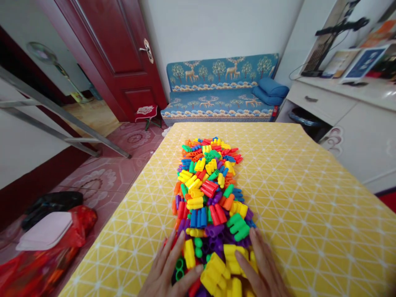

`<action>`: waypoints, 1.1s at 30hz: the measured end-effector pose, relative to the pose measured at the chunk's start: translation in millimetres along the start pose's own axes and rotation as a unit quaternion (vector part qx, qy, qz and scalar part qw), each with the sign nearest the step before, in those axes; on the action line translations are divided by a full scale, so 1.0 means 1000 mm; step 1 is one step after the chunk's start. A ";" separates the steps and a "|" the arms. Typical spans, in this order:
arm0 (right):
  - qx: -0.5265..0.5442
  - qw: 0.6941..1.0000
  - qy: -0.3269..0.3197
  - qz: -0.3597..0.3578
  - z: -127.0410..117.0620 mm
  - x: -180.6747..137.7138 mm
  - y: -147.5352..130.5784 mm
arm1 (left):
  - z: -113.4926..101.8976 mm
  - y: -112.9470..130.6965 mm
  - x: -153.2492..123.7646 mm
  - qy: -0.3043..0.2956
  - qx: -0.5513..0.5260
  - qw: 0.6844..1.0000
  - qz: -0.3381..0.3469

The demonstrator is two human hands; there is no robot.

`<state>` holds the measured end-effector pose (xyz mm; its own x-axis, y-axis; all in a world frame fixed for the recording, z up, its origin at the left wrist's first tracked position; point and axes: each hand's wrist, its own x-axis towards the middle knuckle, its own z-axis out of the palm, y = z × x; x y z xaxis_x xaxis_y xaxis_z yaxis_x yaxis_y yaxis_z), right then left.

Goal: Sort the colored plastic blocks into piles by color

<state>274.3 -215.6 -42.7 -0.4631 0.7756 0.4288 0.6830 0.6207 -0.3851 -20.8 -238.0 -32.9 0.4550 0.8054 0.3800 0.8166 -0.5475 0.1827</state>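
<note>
A long heap of bullet-shaped plastic building blocks [209, 189] in red, yellow, blue, green, orange and purple runs down the middle of the table. My left hand [170, 266] rests against the near left side of the heap, fingers stretched forward and thumb toward a yellow block [215, 274]. On the near right side, my right hand [261, 264] lies with its fingers apart, touching the blocks beside another yellow block [234, 258]. A green block [238, 227] sits just ahead of the right fingertips. Neither hand grips a block.
A yellow cloth with white lines covers the table [309, 198]. Behind it stands a blue patterned sofa [213, 97]. At the right is a white cabinet [365, 136]. To the left are a metal ladder [66, 119], a small stool [147, 112] and red plastic bags [83, 222] on the floor.
</note>
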 end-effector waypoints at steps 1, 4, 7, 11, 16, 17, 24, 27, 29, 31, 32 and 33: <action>0.017 1.000 0.006 0.015 0.003 0.009 -0.003 | 0.006 -0.001 0.004 0.017 0.007 1.000 0.010; 0.090 0.995 0.014 0.037 0.008 0.036 -0.013 | 0.008 -0.005 0.023 0.039 -0.032 0.998 0.039; 0.151 0.988 0.024 0.017 0.004 0.062 -0.015 | -0.009 -0.009 0.054 0.000 -0.122 0.992 -0.019; 0.146 0.988 0.043 0.025 -0.005 0.114 -0.004 | -0.033 -0.023 0.110 0.022 -0.184 0.979 -0.081; 0.096 0.989 0.052 0.100 -0.011 0.196 0.026 | -0.042 -0.060 0.177 0.118 -0.236 0.955 -0.137; 0.099 0.988 0.042 0.109 -0.014 0.207 0.033 | -0.042 -0.071 0.186 0.133 -0.232 0.953 -0.144; 0.189 0.964 0.102 0.153 -0.028 0.196 0.117 | -0.006 -0.151 0.191 0.184 -0.405 0.837 -0.319; 0.205 0.927 0.159 0.269 -0.016 0.190 0.158 | 0.012 -0.156 0.186 0.149 -0.494 0.796 -0.317; 0.200 0.918 0.158 0.305 -0.003 0.198 0.170 | 0.017 -0.151 0.187 0.136 -0.500 0.807 -0.283; 0.204 0.923 0.137 0.298 0.009 0.211 0.166 | 0.019 -0.146 0.190 0.126 -0.476 0.831 -0.259; 0.209 0.929 0.124 0.280 0.016 0.218 0.160 | 0.020 -0.145 0.191 0.120 -0.463 0.841 -0.254; 0.211 0.936 0.111 0.257 0.021 0.224 0.152 | 0.021 -0.145 0.192 0.113 -0.455 0.846 -0.253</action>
<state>262.6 54.8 -22.5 0.0267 0.9708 0.2385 0.4772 0.1973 -0.8564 -44.5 1.4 -5.6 -0.0349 0.9811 0.1905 0.2282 -0.1778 0.9573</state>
